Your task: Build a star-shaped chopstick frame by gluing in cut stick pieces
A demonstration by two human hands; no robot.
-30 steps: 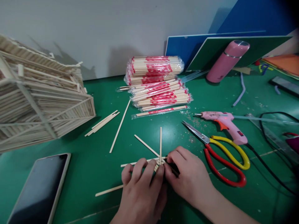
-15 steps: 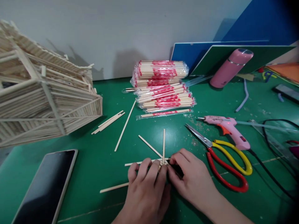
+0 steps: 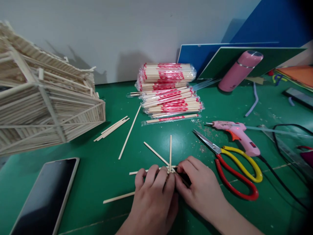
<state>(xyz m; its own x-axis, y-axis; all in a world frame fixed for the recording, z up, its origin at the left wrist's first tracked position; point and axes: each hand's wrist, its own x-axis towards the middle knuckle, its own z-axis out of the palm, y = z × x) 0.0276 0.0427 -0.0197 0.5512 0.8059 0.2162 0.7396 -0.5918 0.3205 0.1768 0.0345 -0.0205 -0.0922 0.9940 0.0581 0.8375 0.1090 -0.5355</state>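
Several wooden chopsticks (image 3: 156,153) meet at one point on the green table, fanning outward. My left hand (image 3: 153,195) is closed over them, its fingertips pressed at the meeting point; one chopstick (image 3: 118,197) sticks out to its left. Beside it, my right hand (image 3: 201,189) pinches near the same joint with thumb and index finger, where a chopstick end runs between them. The fingers hide much of the joint. Beyond the hands lie a loose chopstick (image 3: 129,132) and a small group of chopsticks (image 3: 111,128).
Scissors (image 3: 221,150) and a pink glue gun (image 3: 241,133) with a black cord lie at right. Wrapped chopstick packs (image 3: 171,101) are stacked behind. A large stick-built model (image 3: 49,104) and a phone (image 3: 45,195) are at left; a pink bottle (image 3: 238,73) stands back right.
The whole view has shifted very slightly, so things sit a little further left. Both hands keep the same hold on the chopsticks.
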